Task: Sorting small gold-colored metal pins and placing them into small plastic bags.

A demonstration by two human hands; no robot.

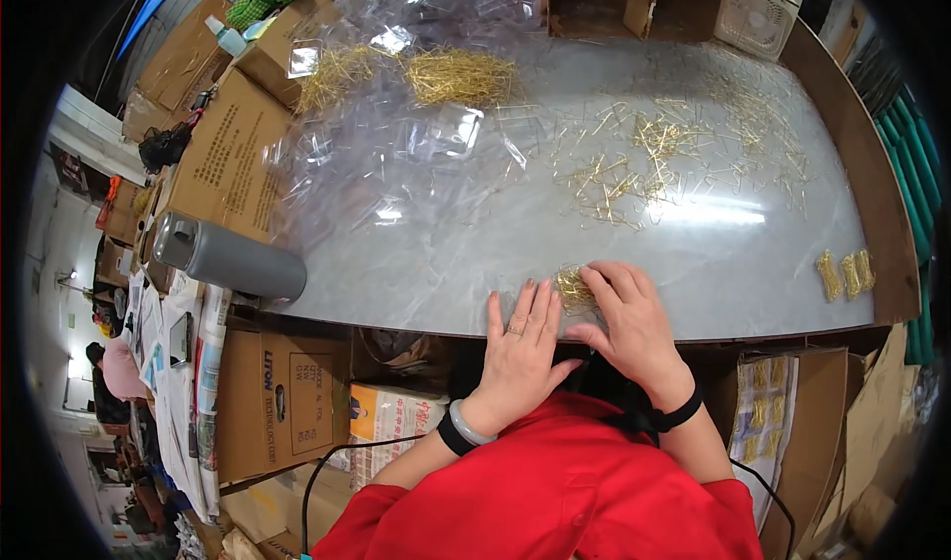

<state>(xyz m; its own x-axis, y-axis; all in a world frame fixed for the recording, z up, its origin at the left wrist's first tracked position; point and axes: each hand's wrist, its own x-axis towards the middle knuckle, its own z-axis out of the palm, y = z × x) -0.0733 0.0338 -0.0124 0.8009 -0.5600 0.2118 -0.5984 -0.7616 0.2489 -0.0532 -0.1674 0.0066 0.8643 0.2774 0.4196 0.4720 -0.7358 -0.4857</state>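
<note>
At the front edge of the grey table (436,278), a small bundle of bent gold wires (573,291) lies between my hands. My left hand (522,352) rests with its fingers stretched out, fingertips beside the bundle's left side. My right hand (632,317) curls round the bundle from the right, fingers at its far side and thumb at the near side. Part of the bundle is hidden under those fingers. Farther off, loose gold wires (664,139) are scattered over the table. At the right edge stand several tied wire bundles (849,274) in a row.
A heap of clear plastic pieces (396,164) covers the table's left, with a thick pile of gold wires (461,77) on it. A grey bottle (243,260) lies by the left edge. A cardboard wall (872,154) bounds the right side. Below right, an open box holds more bundles (761,397).
</note>
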